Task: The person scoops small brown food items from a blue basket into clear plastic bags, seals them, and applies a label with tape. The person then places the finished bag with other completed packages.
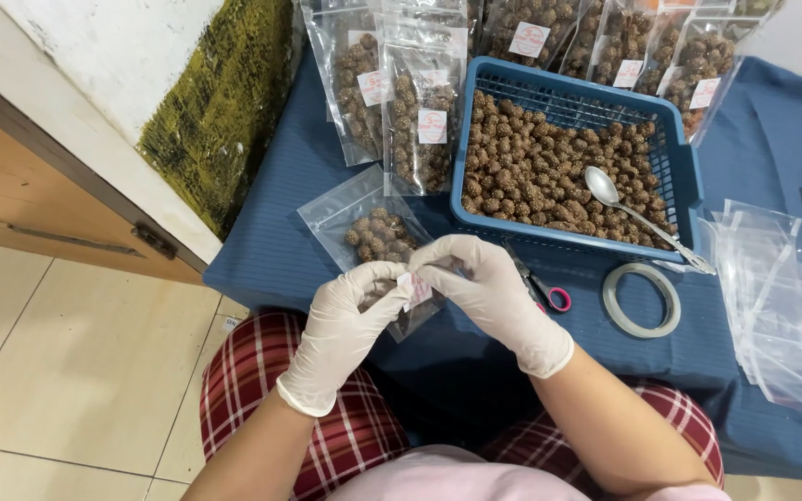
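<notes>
While pinched between both gloved hands, small label sticker (417, 289) sits over the near end of a clear pouch of brown balls (375, 239), right at the front edge of the blue tablecloth (271, 241). Pouch lying flat, long axis running from far-left to near-right, filled end away from the body and open end tucked under the fingertips. Directly ahead of both hands, neither reaching; left hand (345, 334) coming in from the near-left, right hand (494, 297) from the near-right, about equally close, fingertips meeting over the sticker. Left hand half curled, thumb and forefinger closed on the sticker's left edge and touching the pouch beneath. Right hand likewise curled, thumb and forefinger nipping the sticker's right side, remaining fingers folded; nothing else held. Cannot tell whether the sticker is already stuck down. Just beside the right hand, small scissors with a pink loop handle (542, 289); a little further right, roll of clear tape (642, 299). Beyond the hands, blue basket (689, 176) heaped with the same brown balls, metal spoon (638, 215) resting in it. Further back, row of filled, labelled pouches (420, 121); at far right, stack of empty clear pouches (777, 306).
</notes>
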